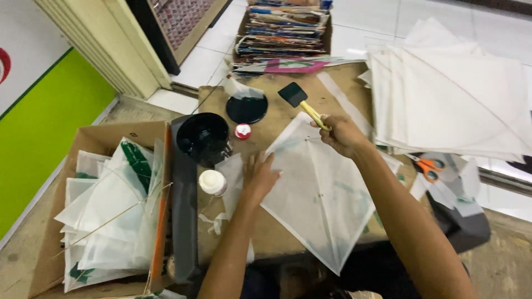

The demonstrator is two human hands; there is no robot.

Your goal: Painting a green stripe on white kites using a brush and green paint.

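Head view: the person is working on a white diamond-shaped paper kite (321, 199) lying flat on a brown cardboard tabletop (277, 232), roughly at the centre of the frame. The left hand (259, 178) is resting with fingers spread wide and flat, pinning the kite's left edge; it is gripping nothing. The right hand (342, 134) is closing firmly around the yellow handle of a foam brush (301, 102), whose black head is pointing toward 11 o'clock, just past the kite's top corner.

At 10 o'clock from the kite, a black bowl (203, 137) is sitting near the left hand, with a black round lid (246, 109) beyond it at 12 o'clock and a small red-capped bottle (243, 131) between them. A white-capped jar (213, 182) is standing at 9 o'clock of the left hand. Further left, a cardboard box (100, 138) is holding more kites with thin sticks. At 2 o'clock, a stack of white kites (454, 94) is lying well apart, and orange-handled scissors (429, 165) are peeking out at 3 o'clock.

To do the brushing well, my judgement is that the flat hand should be keeping the thin paper taut, while the brush is carrying little liquid and stroking lightly outward, so the sheet is not wrinkling or tearing.
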